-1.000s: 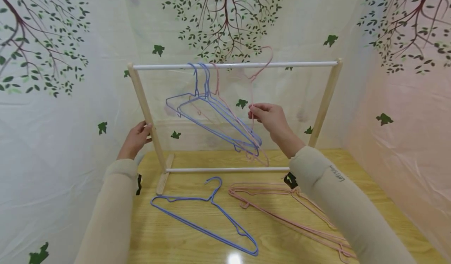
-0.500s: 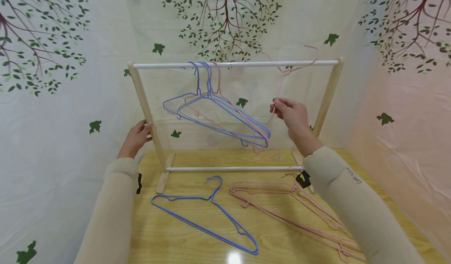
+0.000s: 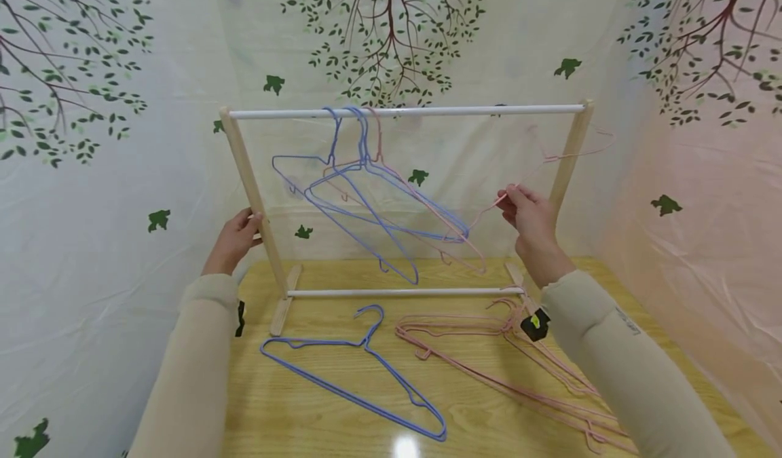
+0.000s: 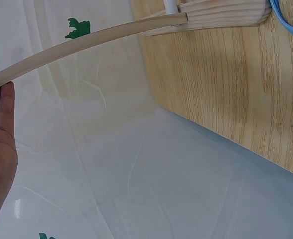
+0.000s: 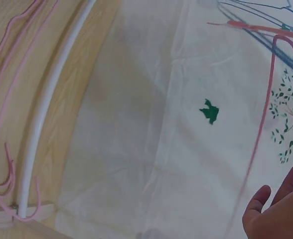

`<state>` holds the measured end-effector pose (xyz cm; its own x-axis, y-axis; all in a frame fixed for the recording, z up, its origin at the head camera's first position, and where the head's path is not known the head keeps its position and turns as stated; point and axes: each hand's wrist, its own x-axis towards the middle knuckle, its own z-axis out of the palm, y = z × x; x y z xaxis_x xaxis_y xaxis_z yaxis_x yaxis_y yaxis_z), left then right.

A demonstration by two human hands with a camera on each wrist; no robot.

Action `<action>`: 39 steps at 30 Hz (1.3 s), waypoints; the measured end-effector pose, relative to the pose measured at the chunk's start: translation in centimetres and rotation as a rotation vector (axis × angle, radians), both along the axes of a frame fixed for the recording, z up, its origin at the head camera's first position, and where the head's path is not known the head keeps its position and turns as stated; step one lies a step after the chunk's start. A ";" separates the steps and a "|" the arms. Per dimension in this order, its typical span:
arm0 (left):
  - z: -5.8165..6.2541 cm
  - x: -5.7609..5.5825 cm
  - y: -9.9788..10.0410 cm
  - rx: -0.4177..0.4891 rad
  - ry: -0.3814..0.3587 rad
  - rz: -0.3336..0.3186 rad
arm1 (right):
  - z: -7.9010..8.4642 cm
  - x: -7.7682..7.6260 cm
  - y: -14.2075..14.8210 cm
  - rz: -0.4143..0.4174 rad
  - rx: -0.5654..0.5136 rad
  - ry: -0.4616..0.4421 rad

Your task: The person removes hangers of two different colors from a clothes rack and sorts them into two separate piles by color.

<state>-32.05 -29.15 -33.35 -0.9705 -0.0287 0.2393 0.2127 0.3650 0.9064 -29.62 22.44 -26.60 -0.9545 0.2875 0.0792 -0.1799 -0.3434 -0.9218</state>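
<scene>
A white top bar (image 3: 452, 111) spans a wooden rack, and my left hand (image 3: 235, 241) grips its left post (image 3: 247, 180). In the left wrist view, the fingers lie against that post (image 4: 86, 44). On the right, my right hand (image 3: 531, 227) pinches the wire of a pink clothes hanger (image 3: 574, 155). It is tilted, its hook pointing right, below the bar and overlapping the right post. Several blue hangers (image 3: 365, 132) and a pink hanger (image 3: 379, 136) hang left of centre on the bar. The right wrist view shows the held hanger's wire (image 5: 260, 134) beside my fingers.
On the table (image 3: 342, 431) lies a blue hanger (image 3: 318, 343) in front of the rack. Several pink hangers (image 3: 467, 368) lie to its right, partly under my right sleeve (image 3: 617, 356). A white lower bar (image 3: 403, 293) joins the rack's feet. Printed sheeting (image 3: 183, 139) surrounds the table.
My right hand has carried the pink hanger rightward and slightly down, and its hook has tipped right and dropped below the bar. The hanging blue hangers have swung. My left hand stays put.
</scene>
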 end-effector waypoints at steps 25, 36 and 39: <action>0.1 -1.5 -0.7 0.012 0.003 -0.020 | -6.6 2.6 5.8 0.191 0.533 -0.154; 0.0 -1.7 -0.3 0.016 0.000 0.006 | -7.9 5.5 7.2 0.241 0.579 -0.138; 0.0 -1.6 -0.2 0.009 -0.005 0.006 | -8.2 6.1 8.0 0.247 0.681 -0.132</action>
<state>-33.67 -29.33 -33.32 -0.9716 -0.0363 0.2339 0.2058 0.3584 0.9106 -23.54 30.40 -34.83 -0.9990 -0.0093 0.0429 -0.0437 0.2971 -0.9538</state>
